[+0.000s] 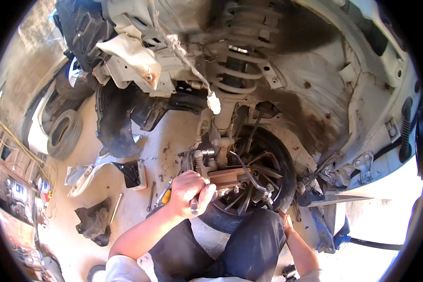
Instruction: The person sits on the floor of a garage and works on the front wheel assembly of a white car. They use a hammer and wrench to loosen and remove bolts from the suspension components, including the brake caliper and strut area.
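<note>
While the left hand [190,190] clamps tight, fingers curled right round a metal tool handle [194,206] just beside the rusty brake disc [228,176], the right hand [286,221] is down near the wheel [273,175], partly hidden behind the knee [263,225], how far open I cannot tell.

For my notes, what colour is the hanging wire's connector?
The connector is creamy white; head view shows it.
</note>
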### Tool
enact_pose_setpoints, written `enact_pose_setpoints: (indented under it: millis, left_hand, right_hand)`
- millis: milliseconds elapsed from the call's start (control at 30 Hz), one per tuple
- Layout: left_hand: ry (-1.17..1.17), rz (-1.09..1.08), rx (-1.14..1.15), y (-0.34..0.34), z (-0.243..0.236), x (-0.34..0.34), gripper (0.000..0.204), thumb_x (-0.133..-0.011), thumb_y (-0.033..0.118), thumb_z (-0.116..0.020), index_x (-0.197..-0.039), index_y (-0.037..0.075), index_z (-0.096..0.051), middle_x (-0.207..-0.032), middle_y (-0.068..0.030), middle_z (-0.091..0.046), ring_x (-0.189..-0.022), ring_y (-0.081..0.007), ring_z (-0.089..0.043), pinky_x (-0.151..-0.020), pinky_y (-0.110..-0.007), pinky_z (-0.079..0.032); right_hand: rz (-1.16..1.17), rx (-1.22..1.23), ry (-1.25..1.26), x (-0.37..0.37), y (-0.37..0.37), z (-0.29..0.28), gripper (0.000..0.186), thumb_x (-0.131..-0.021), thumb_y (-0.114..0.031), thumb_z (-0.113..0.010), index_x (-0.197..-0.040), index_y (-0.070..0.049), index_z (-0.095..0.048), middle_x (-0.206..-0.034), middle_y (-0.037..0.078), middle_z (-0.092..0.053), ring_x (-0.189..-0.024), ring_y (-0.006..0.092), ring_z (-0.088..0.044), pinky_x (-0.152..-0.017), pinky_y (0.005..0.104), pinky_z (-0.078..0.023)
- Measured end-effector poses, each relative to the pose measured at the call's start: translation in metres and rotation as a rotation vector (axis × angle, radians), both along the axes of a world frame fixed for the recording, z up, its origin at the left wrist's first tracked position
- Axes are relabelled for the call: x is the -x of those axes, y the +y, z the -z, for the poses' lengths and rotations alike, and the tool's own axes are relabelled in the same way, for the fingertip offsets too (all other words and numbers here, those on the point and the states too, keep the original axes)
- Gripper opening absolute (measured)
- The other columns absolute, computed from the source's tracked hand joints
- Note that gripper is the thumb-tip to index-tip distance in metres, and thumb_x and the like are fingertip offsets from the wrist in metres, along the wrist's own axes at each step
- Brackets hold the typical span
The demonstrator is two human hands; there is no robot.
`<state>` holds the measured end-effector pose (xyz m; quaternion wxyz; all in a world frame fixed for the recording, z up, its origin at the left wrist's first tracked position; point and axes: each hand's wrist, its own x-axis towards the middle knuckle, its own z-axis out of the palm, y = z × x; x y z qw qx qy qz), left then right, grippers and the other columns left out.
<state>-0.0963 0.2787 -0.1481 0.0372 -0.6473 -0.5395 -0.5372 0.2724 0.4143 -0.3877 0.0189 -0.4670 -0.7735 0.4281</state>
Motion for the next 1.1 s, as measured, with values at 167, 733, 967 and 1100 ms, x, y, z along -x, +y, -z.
enact_pose_setpoints:
  millis: [167,733,967,1100]
  left_hand:
    - [-0.046,-0.040,0.083,0.008,-0.008,-0.008,0.036,-0.081,0.004,-0.063,-0.051,0.005,-0.043,-0.046,-0.0082,-0.041,-0.041,-0.0271,-0.043,-0.047,-0.035,-0.037]
    - [-0.145,-0.157,0.061,0.004,-0.012,-0.015,0.035,-0.079,0.005,-0.062,-0.052,0.002,-0.041,-0.047,-0.0116,-0.040,-0.043,-0.0286,-0.041,-0.048,-0.037,-0.034]
    - [-0.138,-0.155,0.009,0.008,-0.010,-0.016,0.033,-0.078,0.004,-0.061,-0.053,0.002,-0.040,-0.048,-0.0113,-0.039,-0.044,-0.0295,-0.042,-0.048,-0.037,-0.034]
    - [-0.125,-0.155,0.028,0.010,-0.009,-0.016,0.034,-0.077,0.003,-0.060,-0.052,0.002,-0.038,-0.048,-0.0124,-0.037,-0.043,-0.0295,-0.040,-0.047,-0.036,-0.033]
  right_hand:
    - [0.124,-0.087,0.127,-0.014,0.003,0.033,0.036,-0.080,-0.022,-0.062,-0.111,-0.005,-0.060,-0.098,0.022,-0.067,-0.094,0.0332,-0.066,-0.078,0.0410,-0.050]
    - [0.566,0.450,0.410,-0.019,-0.002,0.034,0.023,-0.082,-0.011,-0.055,-0.103,-0.005,-0.063,-0.080,0.017,-0.066,-0.074,0.0259,-0.064,-0.067,0.0388,-0.051]
    - [0.139,-0.298,-0.299,-0.018,0.015,-0.038,0.019,-0.083,-0.006,-0.050,-0.094,-0.005,-0.065,-0.077,0.019,-0.065,-0.075,0.0324,-0.065,-0.066,0.0425,-0.051]
    - [0.416,-0.309,0.380,0.052,0.022,-0.134,0.019,-0.095,-0.012,-0.048,-0.095,0.002,-0.061,-0.070,0.012,-0.064,-0.061,0.0184,-0.063,-0.058,0.0296,-0.048]
